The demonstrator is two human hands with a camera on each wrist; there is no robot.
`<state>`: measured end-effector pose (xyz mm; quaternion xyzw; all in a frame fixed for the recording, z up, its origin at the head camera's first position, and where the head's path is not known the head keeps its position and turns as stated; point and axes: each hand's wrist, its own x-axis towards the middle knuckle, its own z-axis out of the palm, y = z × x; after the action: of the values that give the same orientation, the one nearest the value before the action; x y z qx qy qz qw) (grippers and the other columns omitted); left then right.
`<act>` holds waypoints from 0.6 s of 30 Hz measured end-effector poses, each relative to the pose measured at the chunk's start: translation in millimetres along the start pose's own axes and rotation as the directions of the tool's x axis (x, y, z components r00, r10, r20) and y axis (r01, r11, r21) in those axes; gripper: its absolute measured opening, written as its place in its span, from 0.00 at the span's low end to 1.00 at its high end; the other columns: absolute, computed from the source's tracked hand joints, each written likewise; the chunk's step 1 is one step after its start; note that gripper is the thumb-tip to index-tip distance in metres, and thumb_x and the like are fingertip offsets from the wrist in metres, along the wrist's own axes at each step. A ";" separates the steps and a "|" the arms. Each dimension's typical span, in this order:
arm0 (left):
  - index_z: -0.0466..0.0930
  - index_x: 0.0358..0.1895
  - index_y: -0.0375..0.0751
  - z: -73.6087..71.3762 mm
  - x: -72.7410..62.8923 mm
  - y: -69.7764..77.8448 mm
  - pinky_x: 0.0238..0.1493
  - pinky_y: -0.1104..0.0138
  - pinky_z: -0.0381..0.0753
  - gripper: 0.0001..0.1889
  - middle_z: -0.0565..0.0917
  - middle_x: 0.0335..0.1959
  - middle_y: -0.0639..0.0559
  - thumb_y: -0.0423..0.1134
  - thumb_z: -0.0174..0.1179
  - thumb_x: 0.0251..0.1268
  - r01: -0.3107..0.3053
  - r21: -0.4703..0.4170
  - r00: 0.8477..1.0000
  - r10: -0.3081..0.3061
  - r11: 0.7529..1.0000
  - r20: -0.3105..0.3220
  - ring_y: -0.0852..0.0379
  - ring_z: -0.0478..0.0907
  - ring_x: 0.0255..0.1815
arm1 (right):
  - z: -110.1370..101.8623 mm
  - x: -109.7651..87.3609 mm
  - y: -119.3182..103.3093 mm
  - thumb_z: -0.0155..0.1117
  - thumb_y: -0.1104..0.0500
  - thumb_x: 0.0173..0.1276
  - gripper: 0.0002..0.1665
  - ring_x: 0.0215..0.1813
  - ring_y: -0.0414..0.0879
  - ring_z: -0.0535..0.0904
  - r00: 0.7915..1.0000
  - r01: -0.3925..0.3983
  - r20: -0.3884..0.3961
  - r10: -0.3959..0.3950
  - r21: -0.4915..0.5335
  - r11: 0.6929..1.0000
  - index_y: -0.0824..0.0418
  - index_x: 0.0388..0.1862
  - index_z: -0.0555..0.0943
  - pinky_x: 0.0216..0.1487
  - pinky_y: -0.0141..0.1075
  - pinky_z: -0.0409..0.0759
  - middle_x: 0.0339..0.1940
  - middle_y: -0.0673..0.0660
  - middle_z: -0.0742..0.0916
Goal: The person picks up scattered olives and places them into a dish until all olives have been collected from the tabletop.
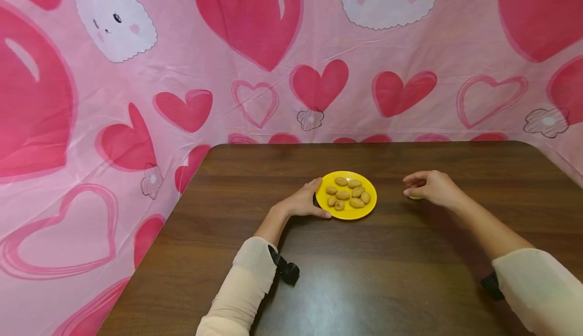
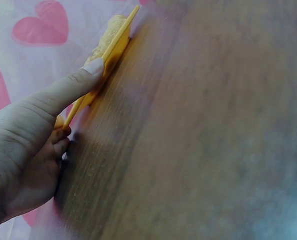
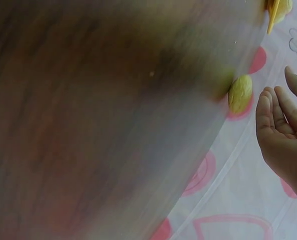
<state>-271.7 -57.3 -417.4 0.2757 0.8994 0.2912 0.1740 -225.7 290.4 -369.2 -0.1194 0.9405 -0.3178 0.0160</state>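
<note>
A round yellow plate (image 1: 369, 208) stands on the table and bears several oval, tan, wrinkled pieces (image 1: 342, 195) that look like nuts in their shells. My left hand (image 1: 301, 200) holds the plate's left side, thumb along the near rim and fingers at the far rim. In the left wrist view the thumb of the left hand (image 2: 33, 125) lies over the rim of the tilted-looking plate (image 2: 119, 52). To the right of the plate, my right hand (image 1: 434, 188) hovers over one more nut (image 1: 413, 198). The right wrist view shows this nut (image 3: 240, 94) on the table, apart from the loosely bent fingers (image 3: 265, 112).
The dark wooden table (image 1: 364, 275) ends at the back against a pink cloth (image 1: 255, 103) printed with hearts. Black straps with small cameras (image 1: 288, 271) sit at both sleeves.
</note>
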 end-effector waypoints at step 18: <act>0.39 0.74 0.42 0.0 0.4 0.3 0.69 0.60 0.42 0.58 0.44 0.74 0.49 0.58 0.68 0.45 0.000 0.010 1.000 0.000 1.000 0.004 0.53 0.39 0.73 | -13.0 -1.0 22.7 0.66 0.51 0.60 0.26 0.42 0.53 0.77 0.998 -0.066 -0.004 0.066 -0.055 0.996 0.71 0.49 0.79 0.35 0.37 0.72 0.38 0.60 0.86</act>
<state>-271.9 -56.8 -417.3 0.2772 0.9005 0.2862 0.1742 -230.9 315.8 -372.6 -0.0884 0.9523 -0.2913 0.0222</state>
